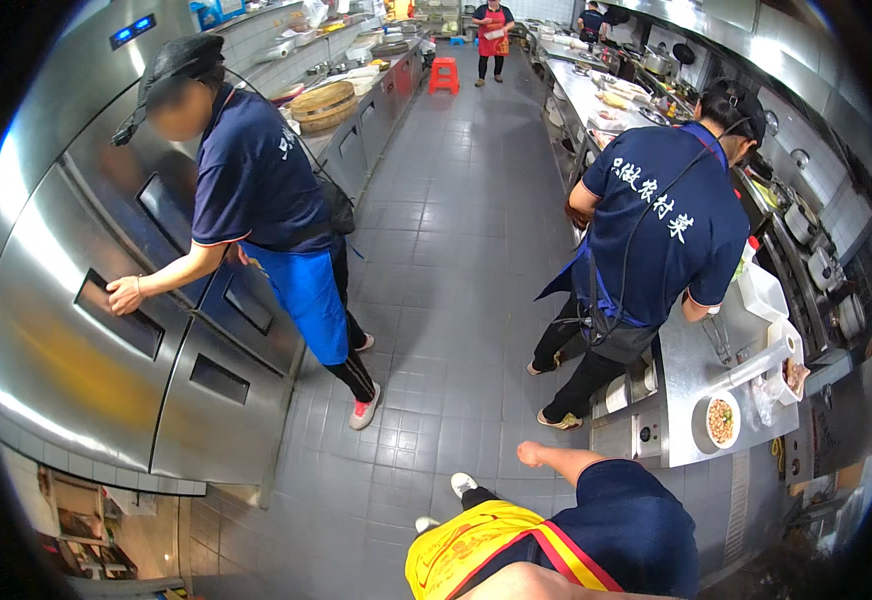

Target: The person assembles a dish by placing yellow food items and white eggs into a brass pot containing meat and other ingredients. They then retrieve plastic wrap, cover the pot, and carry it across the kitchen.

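Observation:
My right hand (530, 454) hangs over the grey tiled floor in front of me, its fingers curled in, with nothing visible in them. The bare forearm comes out of a dark blue short sleeve. Closest to it are a coworker's shoe (560, 420) and the near corner of a steel counter (684, 440). A white bowl (720, 420) of beans or nuts sits on that counter. My yellow apron (466, 545) with a red strap fills the bottom of the view, above my white shoes (463, 483). My left hand is out of sight.
On the left, a person in a blue apron (301, 300) touches a steel refrigerator door (66, 330). Another person (656, 210) bends over the right counter, near white tubs (764, 292). Farther back are a red stool (444, 75), a bamboo steamer (324, 103) and a person in red (494, 35).

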A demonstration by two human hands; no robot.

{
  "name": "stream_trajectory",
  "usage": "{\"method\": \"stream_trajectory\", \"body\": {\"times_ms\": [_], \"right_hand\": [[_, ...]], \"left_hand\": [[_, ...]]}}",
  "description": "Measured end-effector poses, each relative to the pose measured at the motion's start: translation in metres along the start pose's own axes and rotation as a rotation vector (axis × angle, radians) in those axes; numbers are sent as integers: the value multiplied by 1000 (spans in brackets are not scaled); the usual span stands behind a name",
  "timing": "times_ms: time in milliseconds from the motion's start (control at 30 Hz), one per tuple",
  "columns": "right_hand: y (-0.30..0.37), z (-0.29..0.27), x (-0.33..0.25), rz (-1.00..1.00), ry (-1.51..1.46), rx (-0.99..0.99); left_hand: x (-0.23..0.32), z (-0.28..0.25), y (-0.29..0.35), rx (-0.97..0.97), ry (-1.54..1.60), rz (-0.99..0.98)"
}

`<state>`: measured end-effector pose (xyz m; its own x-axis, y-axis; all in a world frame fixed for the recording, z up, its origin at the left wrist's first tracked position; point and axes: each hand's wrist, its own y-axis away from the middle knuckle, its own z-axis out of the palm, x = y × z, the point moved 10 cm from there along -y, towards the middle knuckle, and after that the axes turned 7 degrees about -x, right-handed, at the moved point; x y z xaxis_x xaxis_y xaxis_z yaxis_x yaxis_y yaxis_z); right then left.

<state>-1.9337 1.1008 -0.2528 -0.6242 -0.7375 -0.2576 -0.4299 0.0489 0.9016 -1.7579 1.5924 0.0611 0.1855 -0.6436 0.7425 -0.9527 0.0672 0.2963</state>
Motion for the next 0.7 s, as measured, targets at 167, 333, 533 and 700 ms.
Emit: {"method": "stream_trajectory", "body": {"times_ms": [167, 333, 533, 700], "right_hand": [[42, -31, -79, -165, 130, 289], [88, -6, -147, -176, -37, 338], [123, 67, -237, -318, 259, 129], [146, 61, -265, -382, 206, 101]], "left_hand": [[-56, -19, 49, 22, 26, -28], [-123, -48, 102, 44, 48, -71], [-177, -62, 156, 59, 81, -143], [-179, -55, 161, 32, 58, -169]]}}
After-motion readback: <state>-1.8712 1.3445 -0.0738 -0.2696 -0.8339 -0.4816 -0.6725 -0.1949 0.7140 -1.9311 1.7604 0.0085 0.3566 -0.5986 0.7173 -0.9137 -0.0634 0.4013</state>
